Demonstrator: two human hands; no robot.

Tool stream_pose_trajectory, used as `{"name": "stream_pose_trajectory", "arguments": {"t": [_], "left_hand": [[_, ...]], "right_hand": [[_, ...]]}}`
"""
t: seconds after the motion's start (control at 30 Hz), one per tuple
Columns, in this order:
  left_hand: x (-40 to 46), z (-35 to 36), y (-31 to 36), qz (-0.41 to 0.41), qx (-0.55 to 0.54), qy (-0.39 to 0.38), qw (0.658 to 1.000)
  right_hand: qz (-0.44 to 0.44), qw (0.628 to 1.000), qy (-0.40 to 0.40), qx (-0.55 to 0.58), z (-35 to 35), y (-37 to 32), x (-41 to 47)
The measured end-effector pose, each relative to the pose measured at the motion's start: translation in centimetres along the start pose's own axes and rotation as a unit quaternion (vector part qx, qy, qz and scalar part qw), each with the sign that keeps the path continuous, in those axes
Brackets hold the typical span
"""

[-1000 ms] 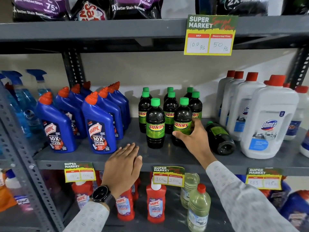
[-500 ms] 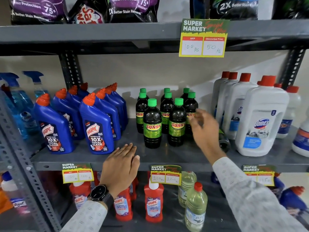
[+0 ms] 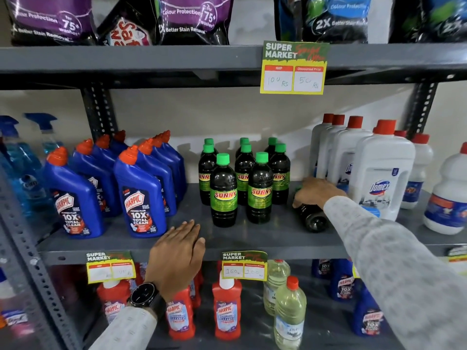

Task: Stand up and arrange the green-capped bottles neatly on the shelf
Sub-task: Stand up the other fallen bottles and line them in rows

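Head view: your right hand [image 3: 314, 193], center right of frame, fingers curled over the fallen bottle [image 3: 312, 218] lying on the shelf [image 3: 265, 236].
Upright bottles [image 3: 246, 180]: grouped at center.
Left hand [image 3: 177, 253]: fingers together, flat on the shelf edge.

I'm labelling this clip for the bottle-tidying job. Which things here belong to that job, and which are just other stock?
Part of the job:
- standing green-capped bottles
- fallen bottle, lying on its side under the right hand
- middle shelf

Just stock:
- blue Harpic bottles
- white Domex bottles
- spray bottles
- detergent pouches
- red bottles below
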State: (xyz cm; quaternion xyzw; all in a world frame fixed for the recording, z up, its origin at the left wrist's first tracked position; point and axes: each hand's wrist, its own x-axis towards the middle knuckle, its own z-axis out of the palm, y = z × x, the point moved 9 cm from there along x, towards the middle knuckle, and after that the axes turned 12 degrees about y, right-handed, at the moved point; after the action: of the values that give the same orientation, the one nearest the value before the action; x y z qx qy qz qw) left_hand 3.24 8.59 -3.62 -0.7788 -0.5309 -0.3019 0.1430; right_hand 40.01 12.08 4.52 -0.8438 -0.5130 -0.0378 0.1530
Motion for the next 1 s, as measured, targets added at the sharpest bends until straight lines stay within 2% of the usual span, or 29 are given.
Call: {"name": "stream_pose_trajectory", "arguments": {"t": [0.17, 0.27, 0.43, 0.57, 0.67, 0.77, 0.9, 1.0], "left_hand": [[-0.1, -0.2, 0.2, 0.010, 0.001, 0.004, 1.000], [-0.2, -0.2, 0.2, 0.005, -0.004, 0.005, 1.000], [-0.3, 0.0, -0.1, 0.008, -0.003, 0.010, 1.000], [-0.2, 0.0, -0.1, 0.006, 0.000, 0.013, 1.000], [-0.5, -0.3, -0.2, 0.005, -0.001, 0.018, 1.000], [-0.4, -0.5, -0.1, 0.007, 0.000, 0.020, 1.000], [0.0, -0.5, 0.3, 0.008, -0.002, 0.018, 1.000], [-0.2, -0.5, 0.3, 0.009, -0.004, 0.022, 1.000]], "right_hand": [[0.067, 0.992, -0.059, 0.088, 1.0, 1.5, -0.4], [0.105, 0.979, -0.059, 0.163, 1.2, 1.9, -1.3], [0.090, 0.955, 0.046, 0.279, -0.9, 2.2, -1.7], [0.042, 0.889, 0.192, 0.414, -4.2, 2.2, -2.4], [0.010, 0.854, 0.281, 0.437, -4.7, 1.7, -4.0], [-0.026, 0.843, 0.305, 0.442, -3.1, 0.9, -4.8], [-0.051, 0.863, 0.293, 0.409, -0.5, 0.3, -4.8], [-0.044, 0.865, 0.285, 0.411, 0.9, 0.3, -4.6]]}}
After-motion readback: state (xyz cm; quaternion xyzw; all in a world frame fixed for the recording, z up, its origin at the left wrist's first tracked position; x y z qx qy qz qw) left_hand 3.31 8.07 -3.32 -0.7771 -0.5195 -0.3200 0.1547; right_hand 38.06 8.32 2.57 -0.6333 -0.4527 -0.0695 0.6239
